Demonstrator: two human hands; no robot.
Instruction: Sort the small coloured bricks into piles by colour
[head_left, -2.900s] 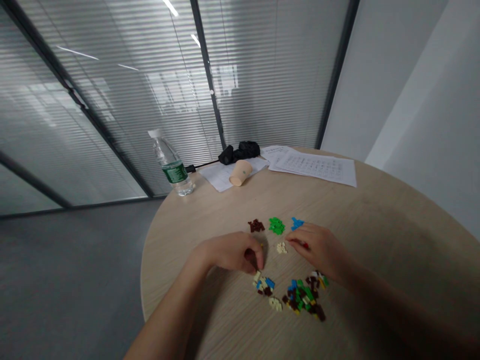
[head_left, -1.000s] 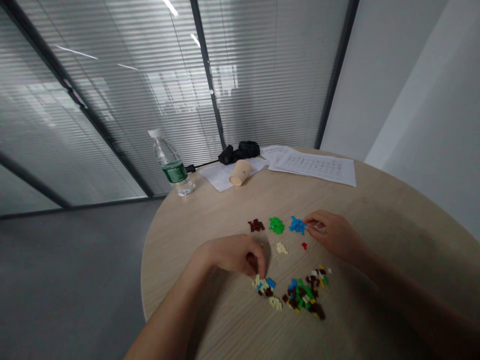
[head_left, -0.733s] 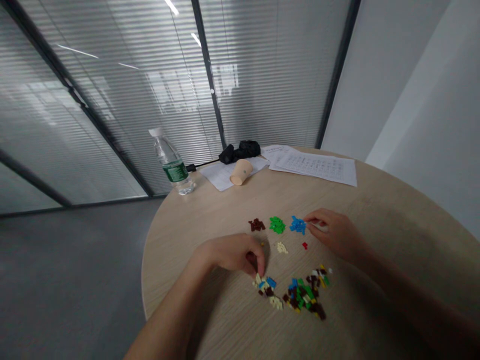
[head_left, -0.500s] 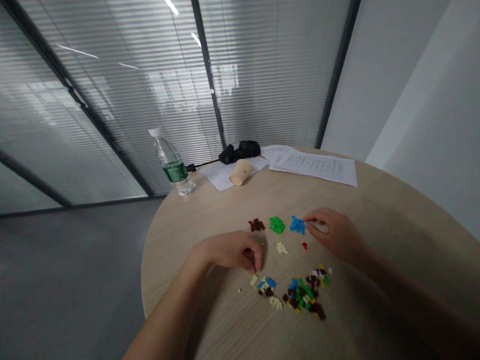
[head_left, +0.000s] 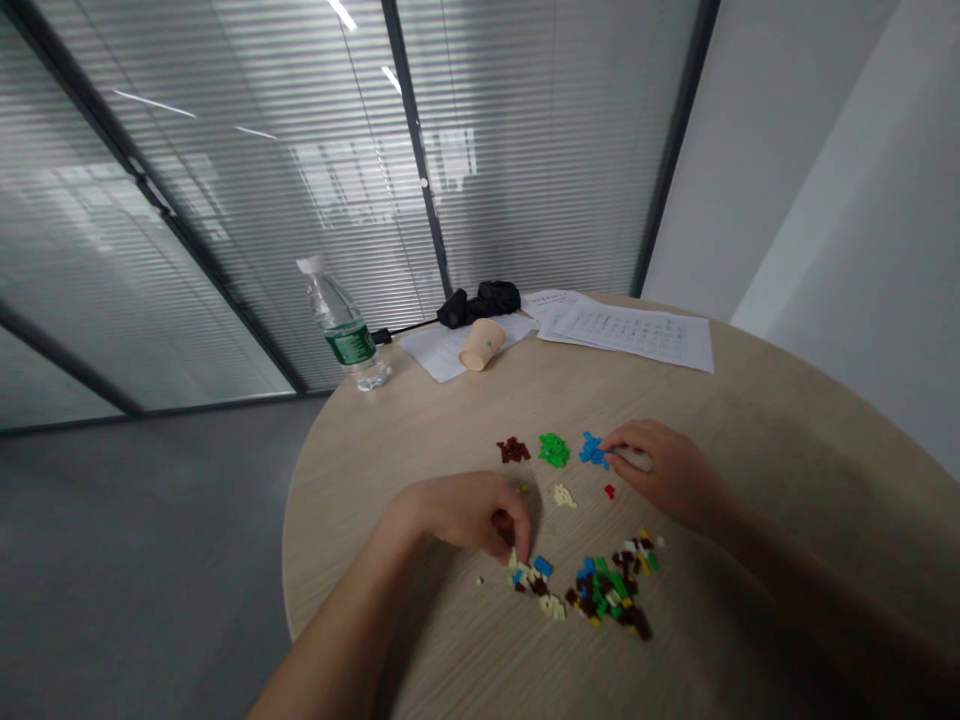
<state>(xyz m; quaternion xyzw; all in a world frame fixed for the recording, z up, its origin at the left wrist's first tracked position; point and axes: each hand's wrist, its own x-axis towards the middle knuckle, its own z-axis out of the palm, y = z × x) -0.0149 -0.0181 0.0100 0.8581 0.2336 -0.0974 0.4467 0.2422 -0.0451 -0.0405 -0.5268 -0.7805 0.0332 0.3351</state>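
Step in hand, judged from layout: colour sorting of small pcs on desk (head_left: 330,510), w/ R hand (head_left: 664,470) at the blue pile (head_left: 591,449) and L hand (head_left: 472,510) at the small mix (head_left: 534,577). Next move, as judged, calls for R hand to part thumb & forefinger, leave any pc w/ its pile and back off w/o dragging others; L hand to lift one pc clear. Location: brown pile (head_left: 513,451), green pile (head_left: 554,450) and blue pile form the far row, L to R; yellow pc (head_left: 523,490), cream pile (head_left: 564,496) and red pc (head_left: 610,492) lie nearer. Big mix (head_left: 606,592) lies R of small mix, stray pc (head_left: 480,580) to its L. R hand pose: forearm in from lower R, thumb & forefinger nearly together, gap behind tips; a blue pc seems to sit there, gripped or only touched, can't tell. L hand pose: forearm in from lower L, back of hand up, fingers curled down to small mix; tips partly hidden, hold can't be confirmed
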